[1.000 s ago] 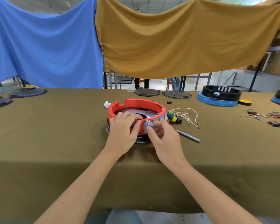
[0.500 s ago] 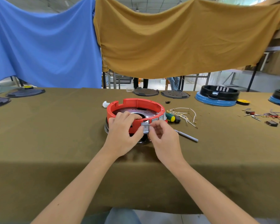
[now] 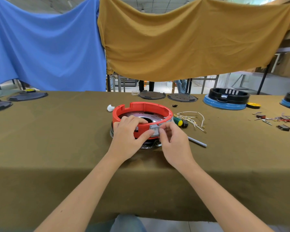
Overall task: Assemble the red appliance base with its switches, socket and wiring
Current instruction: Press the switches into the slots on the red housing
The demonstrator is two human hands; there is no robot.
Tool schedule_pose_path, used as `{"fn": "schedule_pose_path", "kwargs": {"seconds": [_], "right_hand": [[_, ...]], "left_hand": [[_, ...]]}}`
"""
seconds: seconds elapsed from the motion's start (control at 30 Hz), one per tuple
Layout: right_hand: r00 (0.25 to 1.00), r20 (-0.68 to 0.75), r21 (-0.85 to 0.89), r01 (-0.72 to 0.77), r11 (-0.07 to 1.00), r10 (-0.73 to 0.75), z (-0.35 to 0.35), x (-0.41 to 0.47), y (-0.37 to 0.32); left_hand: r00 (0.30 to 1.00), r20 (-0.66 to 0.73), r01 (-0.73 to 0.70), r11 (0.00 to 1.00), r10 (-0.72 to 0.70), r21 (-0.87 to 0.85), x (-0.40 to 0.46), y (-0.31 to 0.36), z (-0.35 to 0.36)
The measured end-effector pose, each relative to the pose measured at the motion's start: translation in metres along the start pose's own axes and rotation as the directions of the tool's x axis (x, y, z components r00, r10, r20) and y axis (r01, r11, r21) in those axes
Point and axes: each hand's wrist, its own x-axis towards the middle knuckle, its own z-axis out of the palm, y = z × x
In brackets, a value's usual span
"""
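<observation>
While the left hand grips the near wall of the red appliance base, fingers curled over the rim and thumb against the outer face, the right hand pinches a small grey switch with its fingertips at the base's near outer wall. Switch sits right at the rim line, touching the red wall; can't tell if it's seated in a cutout.

Red base is a round open ring, mid-bench, resting on a dark rounded part that shows under its near edge. Perforated metal plate visible inside the ring.

Just right of the base: a green/yellow-handled screwdriver, a loose bundle of white wires, and a grey rod lying near the right wrist. A small white piece sits beside the base's far left edge.

Far right of the bench: scattered small red and black switches with wiring. Along the far edge: two dark round plates, a black base on a blue ring, a yellow disc. Far left: more dark plates.

Blue cloth and mustard cloth hang behind.
</observation>
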Motion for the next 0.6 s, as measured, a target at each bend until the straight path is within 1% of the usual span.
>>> {"fn": "schedule_pose_path", "kwargs": {"seconds": [0.1, 0.23, 0.37, 0.47, 0.53, 0.6], "right_hand": [[1.000, 0.008, -0.031, 0.020, 0.999, -0.019, 0.000, 0.000, -0.001], [0.997, 0.071, -0.047, 0.012, 0.999, -0.009, -0.003, -0.003, 0.001], [0.996, 0.079, -0.069, 0.042, 0.997, -0.036, -0.005, 0.005, -0.002], [0.989, 0.138, -0.139, 0.078, 0.987, -0.059, -0.008, 0.009, -0.002], [0.981, 0.184, -0.156, 0.086, 0.984, -0.056, -0.010, 0.008, 0.000], [0.979, 0.194, -0.184, 0.101, 0.978, -0.065, -0.010, 0.009, 0.000]], "left_hand": [[1.000, -0.009, 0.004, 1.000, -0.004, -0.008, 0.000, -0.002, 0.001], [1.000, -0.012, 0.014, 1.000, -0.015, -0.025, 0.001, -0.004, 0.002], [1.000, -0.012, 0.014, 1.000, -0.014, -0.013, 0.001, -0.006, 0.002], [1.000, -0.012, 0.020, 1.000, -0.020, -0.016, 0.000, -0.006, 0.002], [1.000, -0.009, 0.019, 1.000, -0.019, -0.023, 0.001, -0.006, 0.002], [1.000, -0.009, 0.021, 0.999, -0.021, -0.034, 0.001, -0.006, 0.002]]}}
